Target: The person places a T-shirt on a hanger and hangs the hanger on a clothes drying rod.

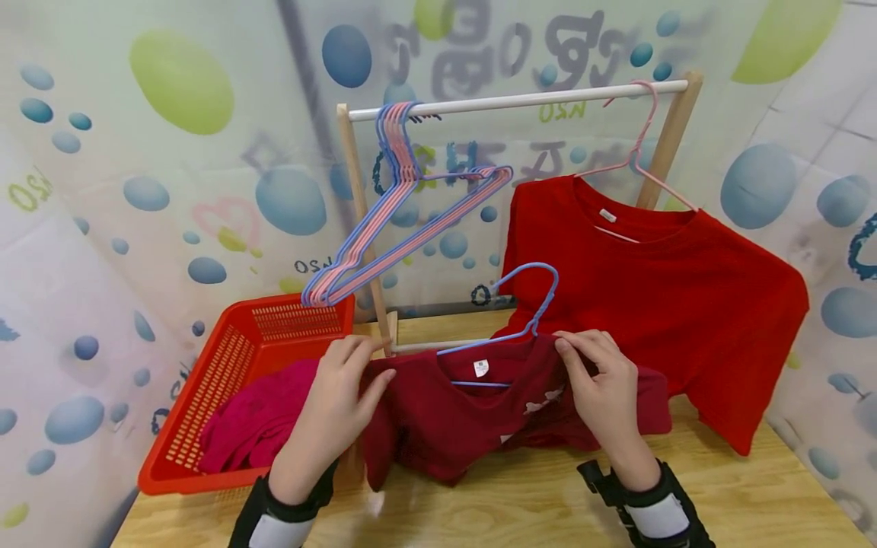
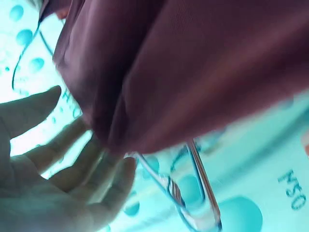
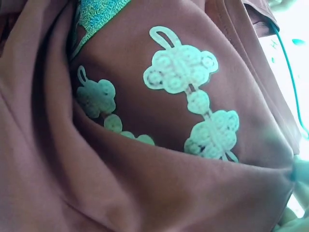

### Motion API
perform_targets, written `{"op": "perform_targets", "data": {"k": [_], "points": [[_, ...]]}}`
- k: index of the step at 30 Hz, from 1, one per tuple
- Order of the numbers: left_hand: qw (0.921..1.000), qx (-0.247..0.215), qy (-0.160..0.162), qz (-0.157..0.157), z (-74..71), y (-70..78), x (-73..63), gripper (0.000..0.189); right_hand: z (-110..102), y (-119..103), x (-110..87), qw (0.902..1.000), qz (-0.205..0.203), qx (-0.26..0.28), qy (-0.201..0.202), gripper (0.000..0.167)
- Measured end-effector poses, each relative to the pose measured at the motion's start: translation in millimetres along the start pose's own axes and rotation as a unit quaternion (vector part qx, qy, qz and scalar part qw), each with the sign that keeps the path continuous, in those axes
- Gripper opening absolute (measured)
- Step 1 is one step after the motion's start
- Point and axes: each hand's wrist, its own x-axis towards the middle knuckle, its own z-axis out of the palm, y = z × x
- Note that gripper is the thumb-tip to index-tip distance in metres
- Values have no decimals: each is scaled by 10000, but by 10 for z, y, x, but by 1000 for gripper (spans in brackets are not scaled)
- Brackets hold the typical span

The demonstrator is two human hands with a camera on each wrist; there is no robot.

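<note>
- Orange-red basket (image 1: 178, 483), holding magenta cloth (image 1: 256, 418).
- Left hand (image 1: 340, 396), thumb and fingers apart, at one shoulder of the dark-red shirt (image 1: 445, 418).
- That dark-red shirt, on a blue hanger (image 1: 547, 301) between the hands.
- Right hand (image 1: 606, 388), pinching the other shoulder.
- Bright-red shirt (image 1: 685, 281), hanging on the rack (image 1: 514, 100).

L hand (image 1: 334, 403) + R hand (image 1: 604, 387) = 2; 1 basket (image 1: 199, 483), lwr left; 1 rack (image 1: 521, 100); maroon top (image 1: 459, 418), ctr + red top (image 1: 664, 281), right = 2; 1 blue hanger (image 1: 546, 304), 1 pink hanger (image 1: 634, 157); bunched hangers (image 1: 406, 175), qty unclear.
</note>
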Motion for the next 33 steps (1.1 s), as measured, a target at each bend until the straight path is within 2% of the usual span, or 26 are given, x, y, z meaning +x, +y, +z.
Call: {"op": "perform_targets", "data": {"k": [3,6,9,12,16,21,27,33], "points": [[9983,-75,-29,586,116,25,55,42,10,-31,-8,10000,-5,67,-31,19],[9971,-112,-160,737,200,51,89,35,39,-44,-14,9999,-33,127,-31,19],[9974,-119,-183,690,264,68,105,23,55,-46,-25,9999,-67,128,-39,20],[9977,-191,-49,654,310,62,100,16,59,-49,-34,9999,-58,86,-110,24],[9980,-371,82,506,357,42,71,16,53,-50,-28,9997,-54,-43,-216,28],[9978,-503,280,336,402,9,18,15,21,-35,-11,9977,-224,-534,-358,24],[9972,-481,555,143,388,-31,-21,14,-78,32,2,9934,-414,-954,-490,19],[9969,-545,558,-119,335,-45,-23,14,-194,124,24,9907,-472,-1118,-617,18]]}}
